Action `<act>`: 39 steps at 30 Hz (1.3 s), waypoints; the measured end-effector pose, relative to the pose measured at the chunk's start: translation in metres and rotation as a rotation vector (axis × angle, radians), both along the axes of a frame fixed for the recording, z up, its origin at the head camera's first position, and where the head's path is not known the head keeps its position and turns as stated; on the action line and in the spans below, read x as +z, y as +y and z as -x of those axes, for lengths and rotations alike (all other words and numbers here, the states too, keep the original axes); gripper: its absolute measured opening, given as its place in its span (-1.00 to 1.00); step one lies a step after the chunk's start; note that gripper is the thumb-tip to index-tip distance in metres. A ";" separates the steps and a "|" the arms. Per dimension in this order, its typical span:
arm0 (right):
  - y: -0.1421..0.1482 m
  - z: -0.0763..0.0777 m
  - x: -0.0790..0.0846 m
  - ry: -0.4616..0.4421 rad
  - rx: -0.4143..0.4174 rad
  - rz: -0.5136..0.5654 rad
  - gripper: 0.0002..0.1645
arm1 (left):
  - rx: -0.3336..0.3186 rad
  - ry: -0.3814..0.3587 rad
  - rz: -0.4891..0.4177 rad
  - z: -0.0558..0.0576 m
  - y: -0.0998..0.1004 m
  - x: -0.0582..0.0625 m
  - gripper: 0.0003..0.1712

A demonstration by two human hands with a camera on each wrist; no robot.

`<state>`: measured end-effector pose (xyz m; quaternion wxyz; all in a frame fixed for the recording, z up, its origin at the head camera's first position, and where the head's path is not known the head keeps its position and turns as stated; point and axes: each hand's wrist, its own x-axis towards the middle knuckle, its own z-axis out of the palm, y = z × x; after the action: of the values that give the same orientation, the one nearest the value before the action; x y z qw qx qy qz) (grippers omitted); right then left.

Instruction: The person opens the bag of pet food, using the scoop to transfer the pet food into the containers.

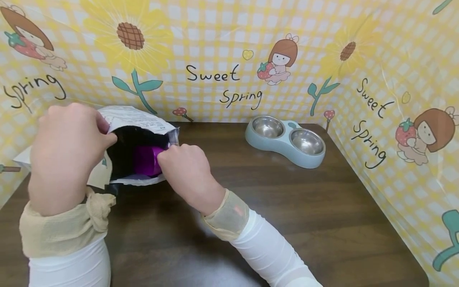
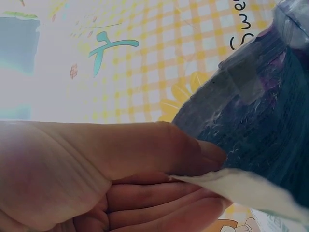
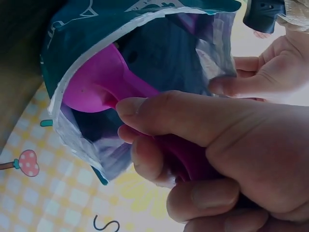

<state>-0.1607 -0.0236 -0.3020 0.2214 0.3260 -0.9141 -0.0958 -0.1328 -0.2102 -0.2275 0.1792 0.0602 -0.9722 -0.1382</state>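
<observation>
— holding the bag [image 1: 138, 119] mouth wide with my left hand [image 1: 68, 155], fingers pinching its rim.
— and the right hand [image 1: 188, 175]?
— fingers clamped on the purple scoop [image 1: 148, 160], inside the bag. i'd keep it level, clear of the edge.

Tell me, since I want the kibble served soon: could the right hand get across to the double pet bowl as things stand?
Probably yes: the right hand grips the purple scoop inside the bag, and only bare tabletop lies before the double bowl.
</observation>
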 end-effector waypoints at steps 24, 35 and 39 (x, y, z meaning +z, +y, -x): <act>-0.016 0.020 -0.019 -0.134 0.008 0.017 -0.57 | -0.004 -0.046 -0.017 -0.002 0.000 0.000 -0.84; -0.021 0.031 -0.026 -0.308 -0.003 0.064 -0.71 | -0.006 -0.053 -0.016 -0.002 0.000 0.000 -0.84; -0.020 0.032 -0.027 -0.334 -0.007 0.085 -0.74 | -0.009 -0.047 -0.012 -0.002 0.001 0.001 -0.84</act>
<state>-0.1932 -0.0437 -0.3290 0.0796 0.3247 -0.9425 -0.0020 -0.1305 -0.2093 -0.2270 0.1553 0.0601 -0.9756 -0.1433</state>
